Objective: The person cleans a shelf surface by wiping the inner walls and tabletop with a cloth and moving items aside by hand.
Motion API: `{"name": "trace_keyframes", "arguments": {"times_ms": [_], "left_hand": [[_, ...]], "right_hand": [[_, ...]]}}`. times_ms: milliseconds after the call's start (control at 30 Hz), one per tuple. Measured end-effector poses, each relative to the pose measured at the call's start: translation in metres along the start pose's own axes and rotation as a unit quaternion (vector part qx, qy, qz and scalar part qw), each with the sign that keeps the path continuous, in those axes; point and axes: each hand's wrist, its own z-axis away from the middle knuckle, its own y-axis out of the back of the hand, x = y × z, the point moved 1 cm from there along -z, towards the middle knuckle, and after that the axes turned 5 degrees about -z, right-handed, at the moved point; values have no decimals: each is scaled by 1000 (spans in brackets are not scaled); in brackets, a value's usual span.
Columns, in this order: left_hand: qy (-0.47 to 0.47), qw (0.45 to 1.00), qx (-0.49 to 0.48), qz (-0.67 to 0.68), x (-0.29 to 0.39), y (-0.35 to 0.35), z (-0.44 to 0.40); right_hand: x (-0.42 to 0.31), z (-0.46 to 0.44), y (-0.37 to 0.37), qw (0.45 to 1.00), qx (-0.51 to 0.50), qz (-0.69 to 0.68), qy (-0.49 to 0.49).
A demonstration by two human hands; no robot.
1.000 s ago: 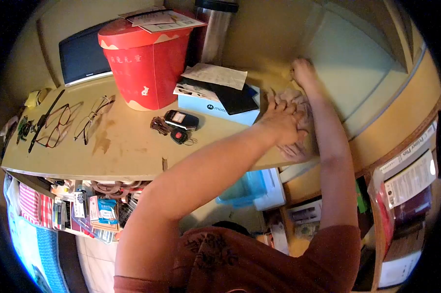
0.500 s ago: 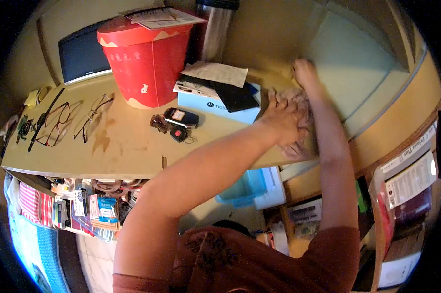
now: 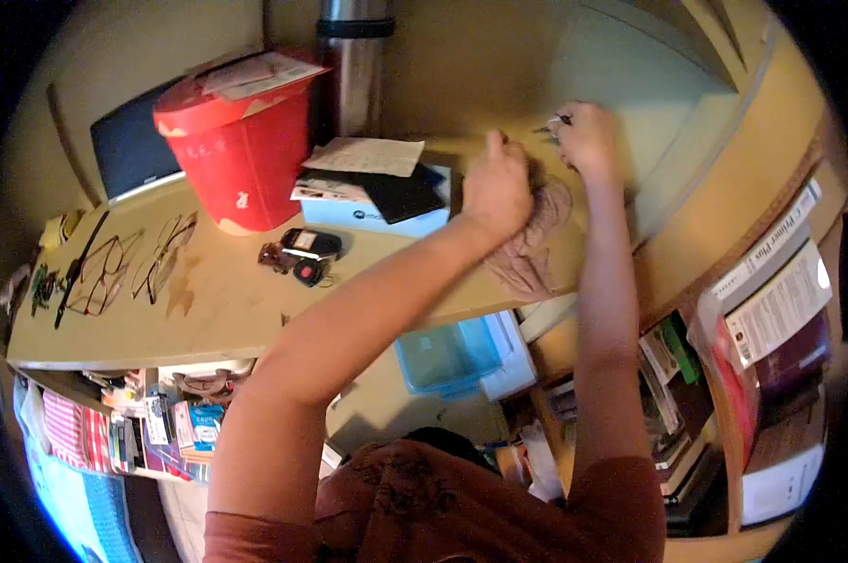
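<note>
My left hand (image 3: 497,190) is closed above the desk (image 3: 396,274), at the left edge of a crumpled pinkish-brown cloth (image 3: 541,230). Its fingers are curled, and whatever they may hold is hidden. Further right, near the back of the desk, my right hand (image 3: 588,139) is closed on a small dark and metallic object (image 3: 557,125), whose thin end points left. The cloth lies between my two forearms. Left of my left hand is a light blue box (image 3: 377,216) with papers (image 3: 366,157) and a black flat item (image 3: 403,195) on top.
A red bucket (image 3: 245,159) with cards on its lid stands beside a steel flask (image 3: 355,84). Key fobs (image 3: 309,246), glasses (image 3: 107,272) and a dark screen (image 3: 135,141) are further left. Below are a blue bin (image 3: 450,357) and shelves of books (image 3: 776,305).
My left hand has lifted off the cloth, moved left and curled its fingers. A small object now shows in my right hand. The camera view has shifted.
</note>
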Motion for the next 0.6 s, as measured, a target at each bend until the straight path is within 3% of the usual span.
{"name": "trace_keyframes", "arguments": {"times_ms": [67,133,200,267,367,400,467,533,600], "left_hand": [[50,992,-113,13,-4,-3,-17],[45,994,-98,3,-20,-36,-38],[38,984,-168,-40,-31,-54,-55],[78,984,-151,-62,-23,-49,-54],[130,983,-94,-85,-23,-53,-54],[167,984,-57,-22,-21,-48,-53],[203,978,-20,39,-22,-51,-51],[282,937,41,205,-34,-63,-55],[278,928,82,234,-40,-71,-57]], "right_hand": [[1,14,5,997,58,25,47],[-2,30,6,993,90,49,65],[8,38,-7,995,92,-3,39],[14,45,-20,994,101,-8,41],[28,49,-31,982,122,-141,-12],[36,47,-34,980,127,-154,-7],[22,57,-15,917,73,-380,-94],[25,58,-16,904,26,-416,-94],[25,58,-20,887,-40,-451,-93]]}}
